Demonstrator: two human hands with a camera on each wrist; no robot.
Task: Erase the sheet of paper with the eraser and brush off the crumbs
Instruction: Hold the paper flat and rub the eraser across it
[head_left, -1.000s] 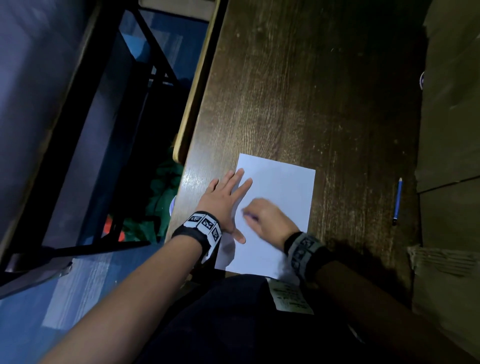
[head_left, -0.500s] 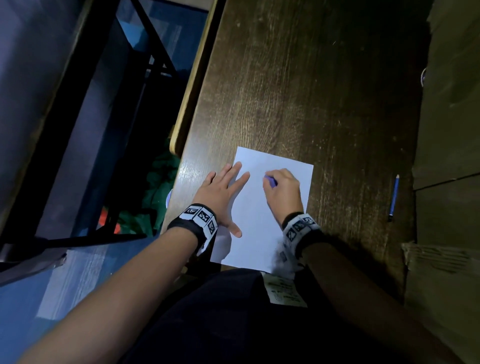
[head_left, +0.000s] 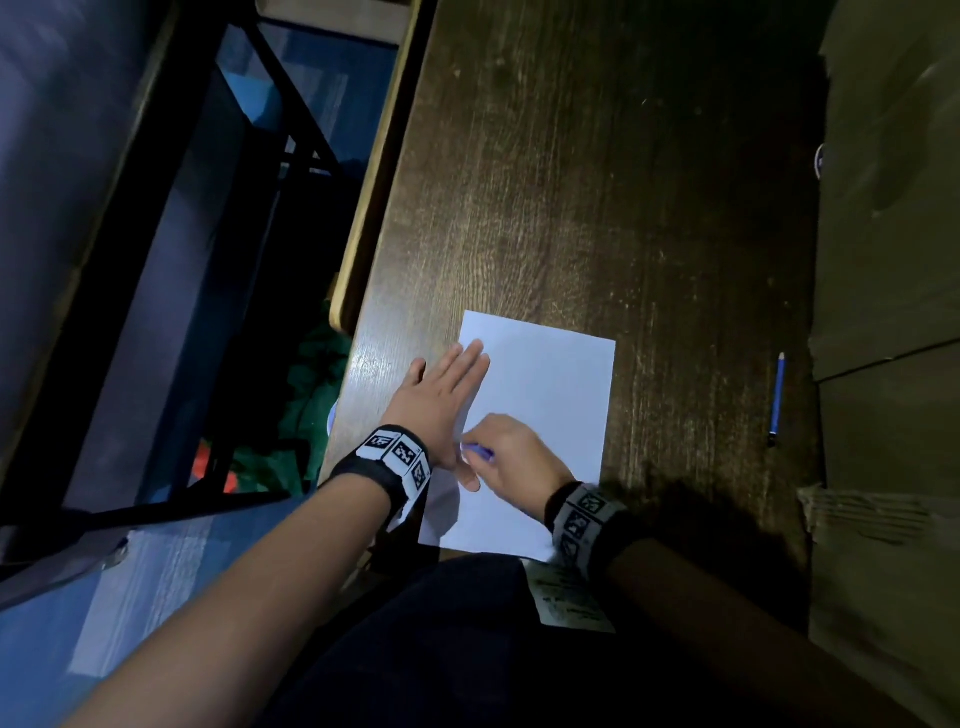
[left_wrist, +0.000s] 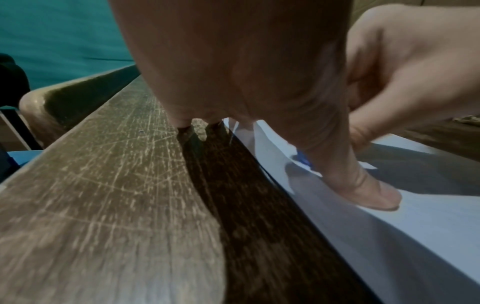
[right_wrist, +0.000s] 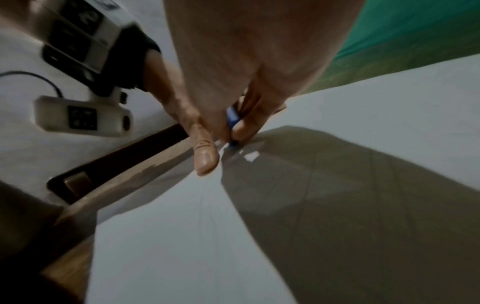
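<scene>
A white sheet of paper (head_left: 550, 395) lies on the dark wooden desk (head_left: 597, 182) near its front edge. My left hand (head_left: 441, 395) lies flat, fingers straight, across the sheet's left edge and presses it down; its thumb (left_wrist: 363, 185) rests on the paper (left_wrist: 428, 226). My right hand (head_left: 511, 457) pinches a small blue eraser (head_left: 480, 451) against the sheet close to the left thumb. In the right wrist view the eraser (right_wrist: 232, 120) shows between fingertips, touching the paper (right_wrist: 182, 236). I cannot make out any crumbs.
A blue pencil (head_left: 777, 400) lies on the desk to the right of the sheet. Cardboard boxes (head_left: 893, 260) stand along the right side. The desk's left edge (head_left: 374, 208) drops to a dark chair frame and blue floor. A small printed slip (head_left: 569, 597) sits at the front edge.
My right hand with the eraser has swept from the sheet's upper middle back down and left, close to the left thumb. The left hand stays flat on the paper.
</scene>
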